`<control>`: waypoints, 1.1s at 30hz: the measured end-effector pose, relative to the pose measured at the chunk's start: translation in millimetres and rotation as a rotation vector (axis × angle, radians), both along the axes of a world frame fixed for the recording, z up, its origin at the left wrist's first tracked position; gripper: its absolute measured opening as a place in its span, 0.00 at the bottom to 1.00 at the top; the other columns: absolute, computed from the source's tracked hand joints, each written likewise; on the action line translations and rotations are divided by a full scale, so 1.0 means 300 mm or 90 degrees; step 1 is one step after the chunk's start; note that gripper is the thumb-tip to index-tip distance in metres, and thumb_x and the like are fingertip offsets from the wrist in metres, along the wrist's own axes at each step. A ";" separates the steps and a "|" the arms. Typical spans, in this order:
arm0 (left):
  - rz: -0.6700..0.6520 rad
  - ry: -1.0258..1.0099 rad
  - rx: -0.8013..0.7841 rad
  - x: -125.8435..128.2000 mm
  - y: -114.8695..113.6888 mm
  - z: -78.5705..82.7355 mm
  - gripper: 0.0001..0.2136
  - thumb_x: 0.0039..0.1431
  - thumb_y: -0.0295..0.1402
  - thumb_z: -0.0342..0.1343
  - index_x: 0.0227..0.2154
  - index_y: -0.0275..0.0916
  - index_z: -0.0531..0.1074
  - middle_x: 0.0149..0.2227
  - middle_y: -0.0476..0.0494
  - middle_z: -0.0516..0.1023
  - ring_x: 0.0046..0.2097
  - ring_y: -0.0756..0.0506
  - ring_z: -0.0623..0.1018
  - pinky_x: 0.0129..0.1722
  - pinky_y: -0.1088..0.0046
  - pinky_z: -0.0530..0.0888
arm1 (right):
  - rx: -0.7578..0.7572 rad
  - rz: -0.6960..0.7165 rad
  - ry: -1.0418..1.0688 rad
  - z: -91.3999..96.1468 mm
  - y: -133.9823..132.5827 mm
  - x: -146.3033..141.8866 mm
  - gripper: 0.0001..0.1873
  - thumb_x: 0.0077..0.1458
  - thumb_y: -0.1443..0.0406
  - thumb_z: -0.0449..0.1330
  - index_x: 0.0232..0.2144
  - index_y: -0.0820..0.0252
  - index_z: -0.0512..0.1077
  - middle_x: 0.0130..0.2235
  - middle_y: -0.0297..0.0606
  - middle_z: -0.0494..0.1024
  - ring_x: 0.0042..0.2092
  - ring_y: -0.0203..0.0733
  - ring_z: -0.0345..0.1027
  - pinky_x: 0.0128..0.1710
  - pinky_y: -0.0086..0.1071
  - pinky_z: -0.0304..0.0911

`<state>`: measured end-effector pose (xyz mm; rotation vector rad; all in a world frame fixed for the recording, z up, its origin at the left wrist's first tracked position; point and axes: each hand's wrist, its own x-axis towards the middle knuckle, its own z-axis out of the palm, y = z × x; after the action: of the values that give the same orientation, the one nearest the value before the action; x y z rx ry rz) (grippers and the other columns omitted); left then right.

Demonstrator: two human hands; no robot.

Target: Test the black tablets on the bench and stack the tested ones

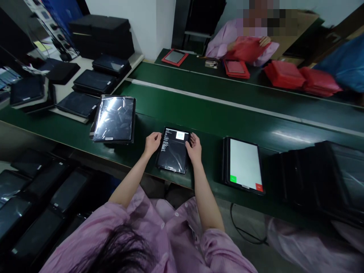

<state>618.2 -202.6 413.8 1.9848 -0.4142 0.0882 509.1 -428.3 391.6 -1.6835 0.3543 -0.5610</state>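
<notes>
Left hand [152,143] and right hand [195,147] each clasp a side edge of the tablet [173,154] on the worktop [204,125]; it is best held flat, fingertips clear of the screen.

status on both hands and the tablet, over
Left hand and right hand grip small black tablet by its top corners. It lies on green bench. White-screened tablet rightward, apart.

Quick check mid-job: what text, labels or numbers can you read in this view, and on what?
No text is legible here.
Tablet between left hand and right hand: lines of white text and a code square, too small to read.
White-screen tablet: green button and red button, wording too small.
Wrapped tablet: small label on near edge, blurred.
</notes>
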 end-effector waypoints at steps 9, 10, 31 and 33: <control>-0.003 -0.012 0.003 0.004 0.004 -0.006 0.13 0.71 0.33 0.53 0.40 0.41 0.84 0.45 0.41 0.86 0.45 0.44 0.84 0.47 0.71 0.77 | -0.034 -0.078 -0.037 0.063 0.042 -0.041 0.27 0.69 0.48 0.56 0.63 0.53 0.71 0.64 0.45 0.76 0.64 0.52 0.71 0.69 0.51 0.63; -0.004 -0.011 0.001 0.003 0.004 -0.005 0.13 0.71 0.33 0.53 0.40 0.41 0.84 0.45 0.41 0.86 0.45 0.44 0.84 0.47 0.71 0.78 | -0.046 -0.088 -0.042 0.072 0.047 -0.048 0.27 0.70 0.48 0.55 0.63 0.53 0.71 0.61 0.45 0.78 0.63 0.51 0.72 0.70 0.52 0.62; -0.001 -0.005 -0.006 0.005 0.002 -0.012 0.13 0.71 0.32 0.54 0.39 0.41 0.85 0.46 0.41 0.86 0.45 0.44 0.84 0.47 0.71 0.79 | 0.035 -0.102 -0.033 0.000 0.007 -0.014 0.29 0.64 0.52 0.61 0.63 0.55 0.69 0.67 0.50 0.73 0.66 0.52 0.70 0.67 0.52 0.66; -0.006 -0.009 -0.007 0.005 0.003 -0.012 0.12 0.70 0.32 0.55 0.36 0.40 0.84 0.46 0.41 0.86 0.45 0.44 0.85 0.46 0.71 0.79 | 0.015 -0.084 -0.010 -0.008 0.001 -0.011 0.32 0.62 0.52 0.63 0.65 0.54 0.67 0.68 0.50 0.70 0.66 0.53 0.70 0.67 0.52 0.66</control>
<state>619.7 -201.8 410.3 1.9717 -0.4307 0.0982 505.7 -428.0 389.3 -1.6406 0.4611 -0.6648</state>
